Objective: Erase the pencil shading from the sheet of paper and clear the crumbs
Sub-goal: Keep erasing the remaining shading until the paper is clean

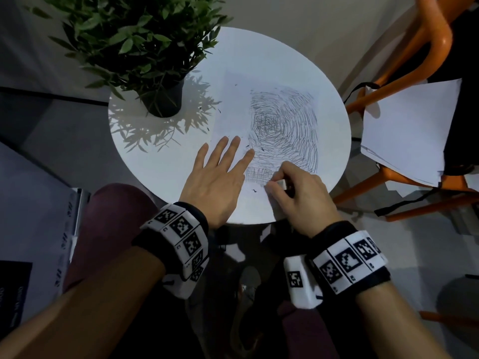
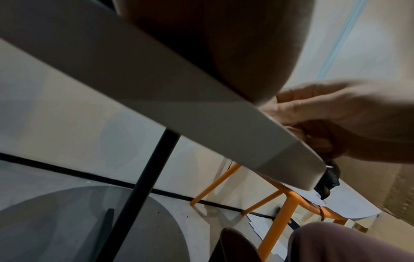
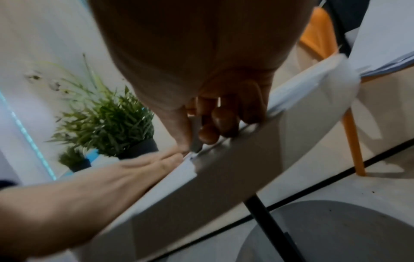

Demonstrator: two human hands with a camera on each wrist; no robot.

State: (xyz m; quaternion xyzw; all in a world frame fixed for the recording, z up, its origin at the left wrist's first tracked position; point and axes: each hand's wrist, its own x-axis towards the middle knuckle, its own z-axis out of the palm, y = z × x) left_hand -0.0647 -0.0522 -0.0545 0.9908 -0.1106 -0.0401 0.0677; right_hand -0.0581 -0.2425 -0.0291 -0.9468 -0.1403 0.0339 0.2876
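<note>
A white sheet of paper [image 1: 238,99] lies on the round white table [image 1: 155,161], its right half covered in dark pencil shading [image 1: 285,125]. My left hand [image 1: 220,167] lies flat with spread fingers on the sheet's near left part. My right hand [image 1: 293,193] pinches a small white eraser [image 1: 281,183] against the near edge of the shading. In the right wrist view the eraser [image 3: 196,136] sits between thumb and fingers, touching the paper. Small dark crumbs [image 1: 247,145] lie scattered near my left fingertips and on the table.
A potted green plant [image 1: 145,47] stands at the table's far left. An orange chair [image 1: 388,86] with a stack of white papers [image 1: 404,125] on it is to the right. The table's black leg [image 2: 143,177] runs down to a round grey base.
</note>
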